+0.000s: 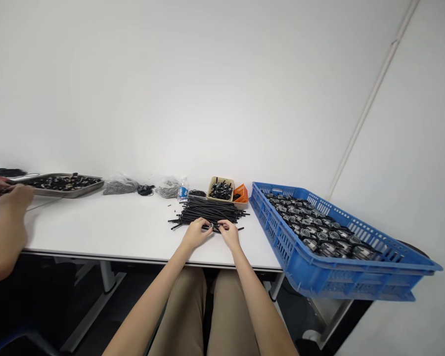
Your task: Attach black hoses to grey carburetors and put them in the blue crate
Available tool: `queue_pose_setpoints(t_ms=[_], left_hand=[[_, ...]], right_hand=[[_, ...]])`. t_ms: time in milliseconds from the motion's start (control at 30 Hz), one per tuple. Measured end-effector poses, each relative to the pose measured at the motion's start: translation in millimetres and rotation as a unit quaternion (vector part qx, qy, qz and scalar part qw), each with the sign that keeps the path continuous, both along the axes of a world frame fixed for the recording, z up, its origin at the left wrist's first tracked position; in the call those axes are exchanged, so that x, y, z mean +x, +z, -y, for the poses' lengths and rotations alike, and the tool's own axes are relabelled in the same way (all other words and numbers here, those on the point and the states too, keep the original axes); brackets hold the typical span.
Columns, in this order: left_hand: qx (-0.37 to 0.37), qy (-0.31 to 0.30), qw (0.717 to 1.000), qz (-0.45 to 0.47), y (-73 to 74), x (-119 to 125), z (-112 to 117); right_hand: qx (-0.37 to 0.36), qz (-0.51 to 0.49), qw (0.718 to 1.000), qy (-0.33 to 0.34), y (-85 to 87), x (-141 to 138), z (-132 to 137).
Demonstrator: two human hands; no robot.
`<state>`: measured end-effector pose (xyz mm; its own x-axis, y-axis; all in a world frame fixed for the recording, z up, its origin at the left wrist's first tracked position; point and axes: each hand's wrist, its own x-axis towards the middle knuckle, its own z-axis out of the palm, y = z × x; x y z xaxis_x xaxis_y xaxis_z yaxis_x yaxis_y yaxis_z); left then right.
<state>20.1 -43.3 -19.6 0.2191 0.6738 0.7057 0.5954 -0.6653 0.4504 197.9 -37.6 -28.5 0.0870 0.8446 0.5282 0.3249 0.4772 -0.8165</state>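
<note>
At the near edge of a pile of thin black rods [207,210], my two hands are close together over the white table. My left hand [196,233] is closed in a pinch, with a small dark piece with a pale edge [210,226] at its fingertips. Just to its right, my right hand [229,234] has its thumb and fingers pressed together. What it grips is too small to make out. One black rod [240,229] pokes out to the right from behind the right hand.
Right of me, a blue crate [292,267] holds rows of black and silver parts. Behind the pile are a beige basket [209,194], an orange basket [241,193] and a water bottle [183,190]. Leftward are plastic bags [120,185], a metal tray [85,190] and a co-worker's arm [9,232].
</note>
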Motion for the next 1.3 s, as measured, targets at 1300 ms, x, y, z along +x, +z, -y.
queue_pose_setpoints(t_ms=[1300], left_hand=[[-0.023,-0.008,1.0,0.005,0.1,-0.6,3.4]], right_hand=[[0.005,-0.054,0.998,0.013,-3.3,-1.5,-1.4]])
